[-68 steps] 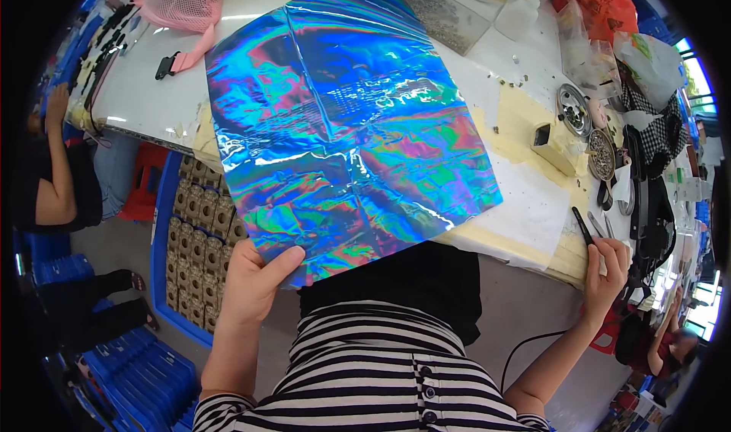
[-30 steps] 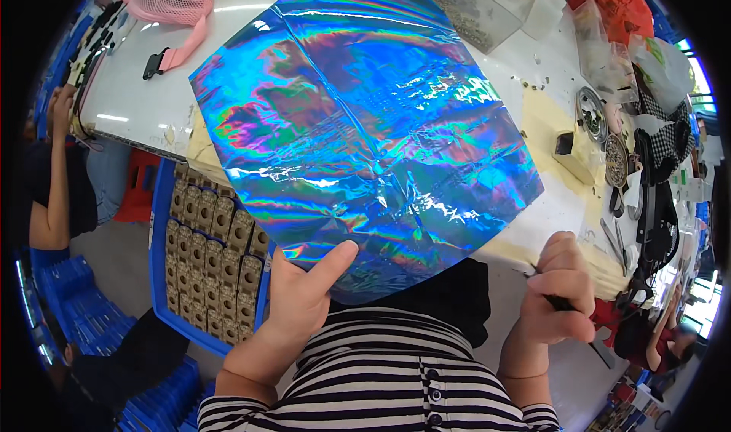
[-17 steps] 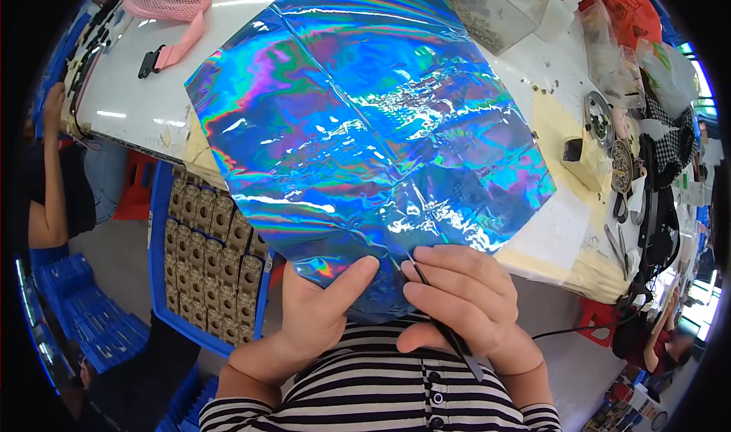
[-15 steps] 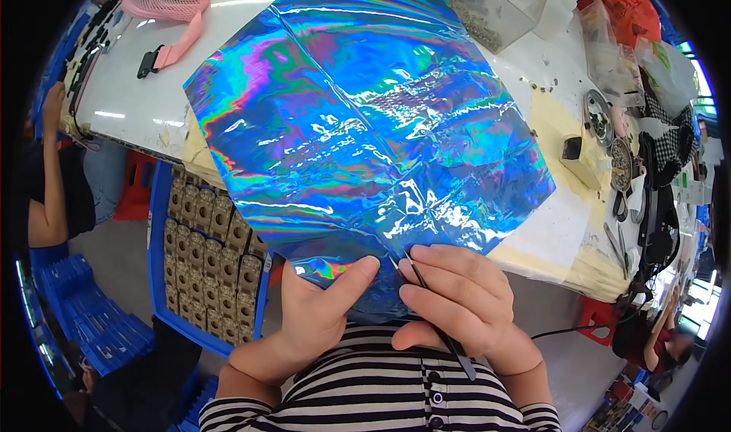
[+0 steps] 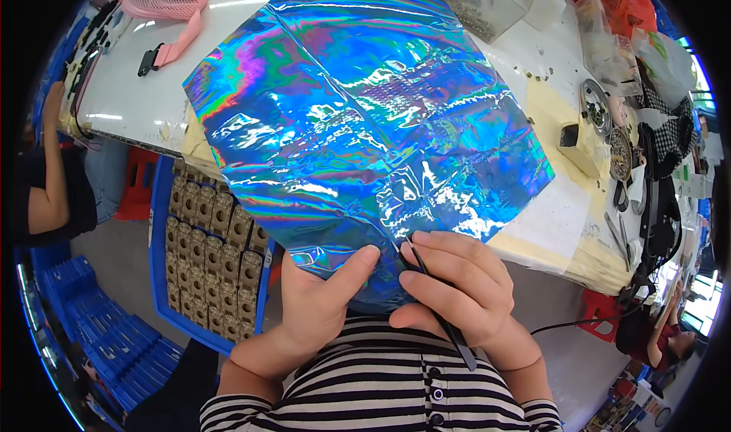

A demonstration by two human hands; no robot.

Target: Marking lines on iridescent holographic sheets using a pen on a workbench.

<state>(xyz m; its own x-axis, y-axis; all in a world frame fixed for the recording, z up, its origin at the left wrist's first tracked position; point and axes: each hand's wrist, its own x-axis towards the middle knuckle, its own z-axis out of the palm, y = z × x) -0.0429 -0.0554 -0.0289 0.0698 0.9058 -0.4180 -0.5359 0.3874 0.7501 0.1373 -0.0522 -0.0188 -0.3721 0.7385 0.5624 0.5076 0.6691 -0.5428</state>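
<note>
Since the earliest frame, the right hand (image 5: 464,291) had come from the counter's right edge to the sheet's near edge, bringing a slim black tool (image 5: 458,342) beside the left hand (image 5: 316,299).

From the head view, the shiny iridescent blue sheet (image 5: 358,120) spread away from both hands over the white counter (image 5: 129,100), its near part overhanging the edge toward the striped shirt (image 5: 365,360). The left hand pinched its near left edge, thumb on top, fingers hidden beneath. The right hand gripped the tool between thumb and bent fingers. Its long axis ran slantwise, butt toward the body and to the right, tip away and to the left. That tip stood just right of the left thumb, over the sheet's near part, so the left hand was the nearer one; whether it touched the foil could not be told. A blue tray (image 5: 155,280) of brown pieces sat lower left, beyond the left hand.
</note>
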